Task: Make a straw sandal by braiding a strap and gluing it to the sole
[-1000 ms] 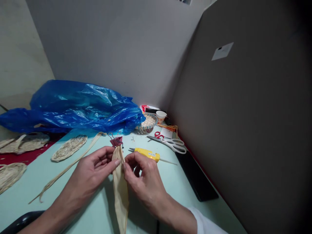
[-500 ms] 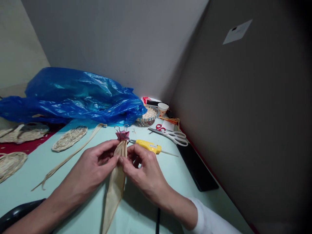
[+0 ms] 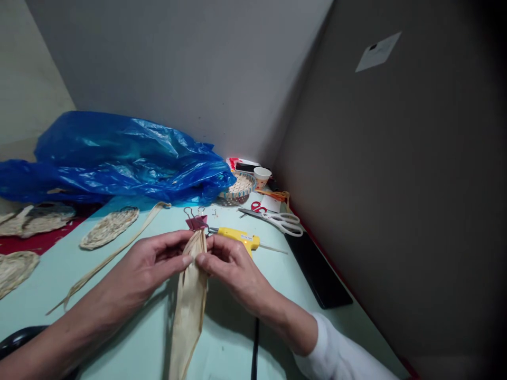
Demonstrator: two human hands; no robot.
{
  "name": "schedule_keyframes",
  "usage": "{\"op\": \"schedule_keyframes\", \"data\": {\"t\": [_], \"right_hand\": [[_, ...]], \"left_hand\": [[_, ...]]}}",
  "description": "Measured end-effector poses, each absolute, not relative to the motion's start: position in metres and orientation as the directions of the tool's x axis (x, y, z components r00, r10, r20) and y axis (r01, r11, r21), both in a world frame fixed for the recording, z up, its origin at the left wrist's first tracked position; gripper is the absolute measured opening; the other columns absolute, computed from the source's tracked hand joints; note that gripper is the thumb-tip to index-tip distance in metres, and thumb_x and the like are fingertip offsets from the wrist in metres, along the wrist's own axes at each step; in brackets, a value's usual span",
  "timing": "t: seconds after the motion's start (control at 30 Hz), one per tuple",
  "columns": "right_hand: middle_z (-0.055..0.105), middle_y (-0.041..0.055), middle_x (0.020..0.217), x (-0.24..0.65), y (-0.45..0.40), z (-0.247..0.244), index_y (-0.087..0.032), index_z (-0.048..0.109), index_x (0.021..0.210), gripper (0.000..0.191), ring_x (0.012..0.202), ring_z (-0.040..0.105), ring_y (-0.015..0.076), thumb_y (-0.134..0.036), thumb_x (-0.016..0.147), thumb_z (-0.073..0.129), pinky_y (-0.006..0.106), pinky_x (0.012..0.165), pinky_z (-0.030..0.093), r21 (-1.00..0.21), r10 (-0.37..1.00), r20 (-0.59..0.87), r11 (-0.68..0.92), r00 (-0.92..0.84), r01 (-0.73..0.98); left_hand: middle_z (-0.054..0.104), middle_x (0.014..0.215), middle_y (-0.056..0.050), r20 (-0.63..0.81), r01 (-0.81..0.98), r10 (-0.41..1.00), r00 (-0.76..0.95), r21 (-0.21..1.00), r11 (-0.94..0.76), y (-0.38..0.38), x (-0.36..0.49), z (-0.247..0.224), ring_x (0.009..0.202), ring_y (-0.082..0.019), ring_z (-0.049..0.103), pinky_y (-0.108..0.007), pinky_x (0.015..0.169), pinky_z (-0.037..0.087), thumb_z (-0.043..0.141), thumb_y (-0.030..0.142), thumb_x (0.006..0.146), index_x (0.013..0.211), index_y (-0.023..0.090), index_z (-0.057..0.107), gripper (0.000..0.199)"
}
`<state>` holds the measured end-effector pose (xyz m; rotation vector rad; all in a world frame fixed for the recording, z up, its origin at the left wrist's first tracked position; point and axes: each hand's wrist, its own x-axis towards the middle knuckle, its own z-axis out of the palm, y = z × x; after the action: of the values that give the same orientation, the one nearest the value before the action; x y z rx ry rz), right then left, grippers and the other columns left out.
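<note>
- Strip of pale, leaf-like material (image 3: 188,316) stands in both hands above the desk (image 3: 229,359), its top end in a dark pink binder clip (image 3: 197,222), its lower end running out of view toward the near edge.
- Left hand (image 3: 152,266): thumb and fingers pinch the strip's left side, a little below the clip.
- Right hand (image 3: 233,266): thumb and fingers pinch the right side at about the same height, thumb tips nearly meeting.
- Done, as far as shows: the top is clipped and drawn into narrow folds. I judge the work to be at an early stage.
- Left, by my reading: below the thumbs the strip is broad and largely unfolded; what the fingers do behind it is hidden.
- Toward the desk's left edge, a woven oval (image 3: 109,228) and a thin twisted length (image 3: 150,218) lie apart from the hands; they look further worked than the strip.
- A yellow glue gun (image 3: 237,236) lies just beyond the right hand, with white-handled scissors (image 3: 285,221) near the right edge; neither is in use.
- Toward the far right corner stand a basket (image 3: 252,184) and a paper cup (image 3: 262,175).
</note>
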<state>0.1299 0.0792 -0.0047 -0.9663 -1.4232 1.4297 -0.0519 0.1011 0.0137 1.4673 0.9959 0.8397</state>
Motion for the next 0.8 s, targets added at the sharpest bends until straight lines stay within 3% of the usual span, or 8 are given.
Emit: {"op": "schedule_keyframes", "data": {"t": [0.4,0.63,0.8], "right_hand": [[0.058,-0.0007,0.08,0.129,0.081,-0.006,-0.019,0.06,0.084,0.015,0.075,0.054,0.0151,-0.034,0.085,0.066,0.027,0.073,0.042,-0.987,0.93,0.058,-0.001,-0.364,-0.16],[0.062,0.0004,0.083,0.126,0.077,-0.009,-0.017,0.066,0.091,0.036,0.076,0.054,0.0158,-0.053,0.089,0.071,0.028,0.072,0.042,-0.978,0.967,0.148,0.175,-0.209,0.118],[0.063,0.0007,0.08,0.125,0.074,-0.006,-0.017,0.066,0.086,0.038,0.074,0.054,0.0161,-0.054,0.092,0.067,0.03,0.071,0.041,-0.945,0.969,0.187,0.222,-0.159,0.241]], "left_hand": [[0.081,0.121,-0.002,0.033,0.184,0.95,0.31,0.978,-0.094,0.096,-0.053,0.005,0.121,-0.033,0.068,-0.034,0.094,0.059,0.08,0.054,0.079,0.118,0.033,0.079,0.044],[0.083,0.116,-0.002,0.053,0.218,0.95,0.308,0.968,-0.125,0.101,-0.052,0.003,0.114,-0.032,0.071,-0.033,0.093,0.058,0.077,0.052,0.078,0.115,0.03,0.08,0.043],[0.082,0.113,-0.002,0.081,0.337,0.957,0.277,0.925,-0.176,0.1,-0.05,-0.001,0.105,-0.03,0.072,-0.032,0.087,0.057,0.071,0.051,0.079,0.113,0.028,0.079,0.041]]}}
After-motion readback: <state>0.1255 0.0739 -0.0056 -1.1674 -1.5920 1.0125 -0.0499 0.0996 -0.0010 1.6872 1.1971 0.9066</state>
